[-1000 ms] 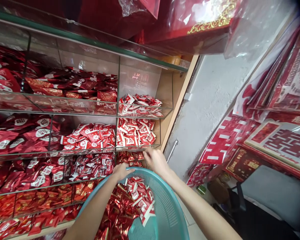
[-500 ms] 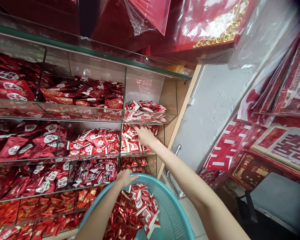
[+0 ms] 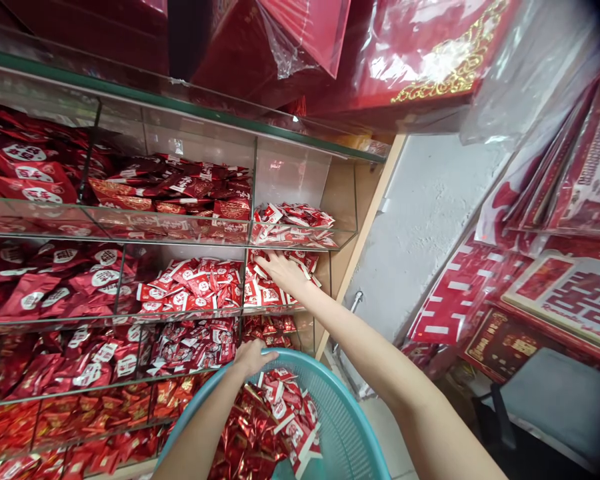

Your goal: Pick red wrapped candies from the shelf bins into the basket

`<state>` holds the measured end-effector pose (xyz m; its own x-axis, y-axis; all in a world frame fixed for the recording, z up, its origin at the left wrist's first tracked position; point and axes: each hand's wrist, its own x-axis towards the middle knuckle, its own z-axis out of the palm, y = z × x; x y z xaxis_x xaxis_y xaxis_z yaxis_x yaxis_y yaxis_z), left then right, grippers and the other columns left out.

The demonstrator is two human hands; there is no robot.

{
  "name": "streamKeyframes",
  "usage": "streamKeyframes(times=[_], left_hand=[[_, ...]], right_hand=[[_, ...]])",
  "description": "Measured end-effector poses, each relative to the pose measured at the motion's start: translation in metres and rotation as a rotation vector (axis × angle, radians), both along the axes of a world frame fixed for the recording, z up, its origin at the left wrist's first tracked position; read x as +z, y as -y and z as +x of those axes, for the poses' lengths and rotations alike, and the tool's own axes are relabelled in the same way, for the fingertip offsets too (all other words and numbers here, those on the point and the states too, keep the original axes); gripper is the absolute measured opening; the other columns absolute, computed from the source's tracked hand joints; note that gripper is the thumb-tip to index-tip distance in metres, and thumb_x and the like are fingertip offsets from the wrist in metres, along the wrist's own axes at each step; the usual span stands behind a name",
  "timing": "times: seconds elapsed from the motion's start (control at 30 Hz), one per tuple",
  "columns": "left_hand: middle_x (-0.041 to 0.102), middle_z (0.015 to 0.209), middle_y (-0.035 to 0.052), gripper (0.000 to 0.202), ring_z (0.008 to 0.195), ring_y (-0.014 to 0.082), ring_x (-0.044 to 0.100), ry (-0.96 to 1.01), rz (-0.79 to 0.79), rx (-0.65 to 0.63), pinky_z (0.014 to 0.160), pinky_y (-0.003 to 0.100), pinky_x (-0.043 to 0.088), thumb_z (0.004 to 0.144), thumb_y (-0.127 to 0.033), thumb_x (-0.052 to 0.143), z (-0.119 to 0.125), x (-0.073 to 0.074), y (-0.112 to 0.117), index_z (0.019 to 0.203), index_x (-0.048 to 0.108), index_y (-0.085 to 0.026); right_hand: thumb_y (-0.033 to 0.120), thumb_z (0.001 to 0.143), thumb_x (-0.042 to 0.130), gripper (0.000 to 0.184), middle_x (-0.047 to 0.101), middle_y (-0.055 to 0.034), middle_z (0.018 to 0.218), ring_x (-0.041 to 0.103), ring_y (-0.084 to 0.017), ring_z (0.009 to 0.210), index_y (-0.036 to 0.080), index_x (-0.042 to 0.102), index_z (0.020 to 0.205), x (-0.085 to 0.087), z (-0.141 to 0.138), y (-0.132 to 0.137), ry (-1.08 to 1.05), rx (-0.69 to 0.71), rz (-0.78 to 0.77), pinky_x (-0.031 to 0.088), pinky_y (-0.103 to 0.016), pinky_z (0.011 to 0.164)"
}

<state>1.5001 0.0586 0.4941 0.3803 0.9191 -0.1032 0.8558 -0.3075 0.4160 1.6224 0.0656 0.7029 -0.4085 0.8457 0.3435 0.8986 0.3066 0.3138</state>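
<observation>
My left hand (image 3: 251, 357) is wrapped over the far rim of a teal plastic basket (image 3: 354, 420). Inside the basket lie shiny red wrapped packets (image 3: 253, 427) and red-and-white packets (image 3: 293, 407). My right hand (image 3: 283, 272) reaches into the right-hand compartment of a middle shelf. Its fingers are stretched out over the small red-and-white packets (image 3: 263, 292) there, touching the pile; the fingertips are partly hidden among them. I see no packet lifted in that hand.
Glass shelves (image 3: 180, 317) with dividers hold several piles of red packets on the left. Large red boxes (image 3: 420, 67) sit above. A wooden side panel (image 3: 363, 233) and grey wall stand at right, beside hanging red decorations (image 3: 445, 293) and a dark chair (image 3: 500, 427).
My right hand has shifted slightly left and down over the packets, and some packets under it have been disturbed. My left hand stays on the basket rim.
</observation>
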Motion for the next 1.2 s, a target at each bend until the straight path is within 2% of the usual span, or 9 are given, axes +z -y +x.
streamKeyframes(times=[0.3,0.5,0.7,0.83,1.0,1.2], left_hand=[[0.070,0.093,0.0090,0.049,0.090,0.0266,0.063,-0.001,0.014,-0.007,0.068,0.029,0.042,0.072,-0.064,0.046,0.000,0.002,0.002,0.087,0.065,-0.022],[0.069,0.094,0.0094,0.051,0.092,0.0261,0.063,-0.012,0.014,-0.004,0.068,0.028,0.042,0.072,-0.065,0.045,0.000,0.001,0.001,0.088,0.065,-0.021],[0.069,0.094,0.0088,0.052,0.092,0.0250,0.062,-0.017,0.017,0.003,0.069,0.027,0.041,0.072,-0.067,0.044,0.000,-0.003,-0.001,0.089,0.064,-0.021],[0.070,0.093,0.0088,0.052,0.090,0.0253,0.063,-0.020,0.021,-0.003,0.068,0.027,0.041,0.072,-0.067,0.044,0.000,-0.004,-0.002,0.087,0.064,-0.021],[0.070,0.093,0.0090,0.052,0.090,0.0255,0.063,-0.015,0.026,-0.011,0.067,0.028,0.041,0.072,-0.067,0.044,0.000,-0.003,-0.001,0.085,0.064,-0.021],[0.070,0.095,0.0083,0.050,0.091,0.0249,0.063,-0.007,0.012,0.003,0.069,0.027,0.041,0.072,-0.066,0.046,0.000,-0.001,0.000,0.087,0.065,-0.022]], right_hand=[[0.002,0.081,0.033,0.054,0.048,-0.0119,0.116,0.050,-0.024,0.102,0.025,0.030,0.131,-0.006,0.018,0.001,-0.062,-0.030,0.027,0.046,-0.036,0.082],[0.007,0.086,0.029,0.052,0.037,-0.0118,0.132,0.043,-0.027,0.111,0.031,0.030,0.132,-0.012,0.018,0.005,-0.002,0.042,0.068,0.048,-0.040,0.078],[0.006,0.084,0.032,0.056,0.031,-0.0119,0.139,0.039,-0.028,0.115,0.030,0.029,0.134,-0.016,0.016,0.004,0.034,0.089,0.079,0.047,-0.042,0.080],[0.011,0.086,0.036,0.052,0.033,-0.0114,0.139,0.039,-0.027,0.115,0.030,0.029,0.134,-0.015,0.015,0.004,-0.004,0.095,0.035,0.047,-0.041,0.081],[0.013,0.090,0.030,0.044,0.035,-0.0087,0.138,0.037,-0.025,0.118,0.031,0.034,0.130,-0.014,0.016,0.003,-0.057,0.072,0.050,0.045,-0.041,0.085],[0.008,0.086,0.036,0.051,0.041,-0.0084,0.131,0.037,-0.022,0.118,0.029,0.031,0.132,-0.011,0.027,0.007,-0.114,0.082,0.026,0.039,-0.040,0.092]])
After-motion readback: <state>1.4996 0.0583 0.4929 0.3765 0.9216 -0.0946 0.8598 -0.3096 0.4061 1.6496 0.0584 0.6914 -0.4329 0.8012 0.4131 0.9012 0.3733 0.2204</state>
